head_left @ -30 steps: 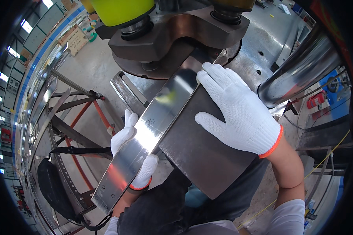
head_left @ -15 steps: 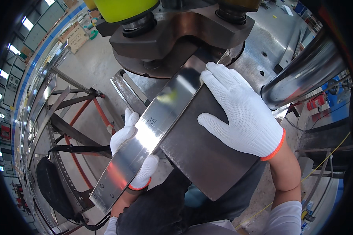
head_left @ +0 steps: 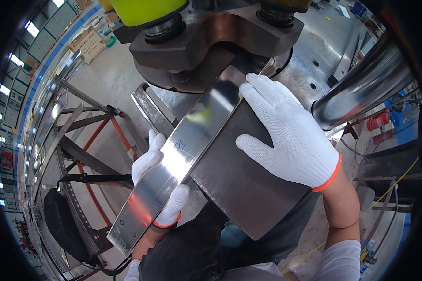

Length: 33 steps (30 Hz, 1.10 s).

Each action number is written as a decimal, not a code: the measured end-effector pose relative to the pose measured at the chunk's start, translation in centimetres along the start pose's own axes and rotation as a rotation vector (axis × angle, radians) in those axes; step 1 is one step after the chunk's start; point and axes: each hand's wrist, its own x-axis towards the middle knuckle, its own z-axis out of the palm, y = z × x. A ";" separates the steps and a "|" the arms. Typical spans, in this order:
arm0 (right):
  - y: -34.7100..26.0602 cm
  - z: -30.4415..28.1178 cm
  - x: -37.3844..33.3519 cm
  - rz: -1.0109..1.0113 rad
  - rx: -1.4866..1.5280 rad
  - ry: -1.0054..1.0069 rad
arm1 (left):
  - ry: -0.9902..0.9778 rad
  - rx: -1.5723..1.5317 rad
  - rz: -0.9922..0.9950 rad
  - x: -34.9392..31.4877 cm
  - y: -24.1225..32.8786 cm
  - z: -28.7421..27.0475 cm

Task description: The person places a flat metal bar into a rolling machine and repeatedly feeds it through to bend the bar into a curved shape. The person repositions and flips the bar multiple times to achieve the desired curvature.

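Mid-frame, the shiny metal strip [head_left: 197, 124] runs diag. w/ its upper end apparently already in under the dark machine block [head_left: 173, 55], L hand [head_left: 173, 206] clasping its lower part, R hand [head_left: 288, 136] open, flat on the dark plate [head_left: 248, 196], strip not yet released.

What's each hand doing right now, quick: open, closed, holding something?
Left hand: closed on the shiny metal strip, gripping both long edges.
Right hand: open, resting on the dark plate, fingertips at the strip's edge.
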 end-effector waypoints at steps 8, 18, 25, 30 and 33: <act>0.2 0.3 -0.2 -0.022 -0.034 0.020 | -0.003 -0.007 0.002 0.1 0.1 0.1; 0.3 0.3 -0.1 -0.016 -0.037 0.007 | 0.002 -0.035 0.000 0.0 0.0 0.2; 0.1 0.2 0.0 -0.002 -0.029 0.006 | -0.011 0.031 0.012 0.0 0.0 -0.1; 0.3 0.3 -0.1 -0.004 -0.023 0.009 | -0.010 0.023 0.000 0.1 0.2 0.0; 0.2 0.3 0.0 -0.006 -0.026 0.005 | -0.012 0.024 -0.001 0.1 0.2 -0.1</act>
